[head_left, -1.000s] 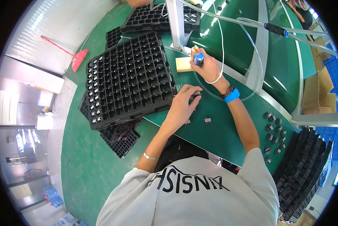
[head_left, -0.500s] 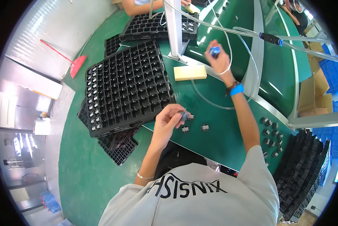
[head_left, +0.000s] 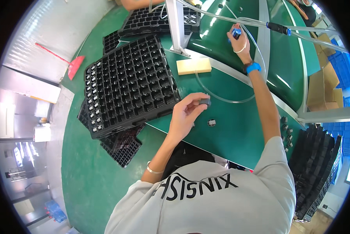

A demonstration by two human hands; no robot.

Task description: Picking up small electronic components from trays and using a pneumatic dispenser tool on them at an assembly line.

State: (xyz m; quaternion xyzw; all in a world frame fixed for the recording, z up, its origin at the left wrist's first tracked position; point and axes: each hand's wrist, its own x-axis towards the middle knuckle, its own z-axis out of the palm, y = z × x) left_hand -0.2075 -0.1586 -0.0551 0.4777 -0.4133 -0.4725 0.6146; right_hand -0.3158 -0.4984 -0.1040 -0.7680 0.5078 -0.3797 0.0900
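Left hand (head_left: 186,115): thumb and fingertips pinched on a small dark round part (head_left: 205,102), lifted clear of the green work table (head_left: 237,132) and turned up toward the face, which reads as an inspection hold rather than a carry. A second small dark round part (head_left: 211,123) lies loose on the table just beside that hand, within easy reach.

Right hand (head_left: 237,38): raised and stretched far forward, fingers curled tight around a small blue tool (head_left: 235,33). A clear plastic hose (head_left: 225,99) loops across the table below it; whether the hose joins the tool I cannot tell. Blue band on that wrist.

Outward: a large black moulded tray with a grid of square pockets (head_left: 130,84) sits just left of the left hand, close enough to load or unload without shifting the body; its left columns hold pale-topped parts, the rest look empty. More black trays are stacked beneath and beyond. A cream rectangular block (head_left: 193,66) rests near a grey upright post (head_left: 175,25). A cluster of small dark parts (head_left: 286,130) lies at the table's right edge.
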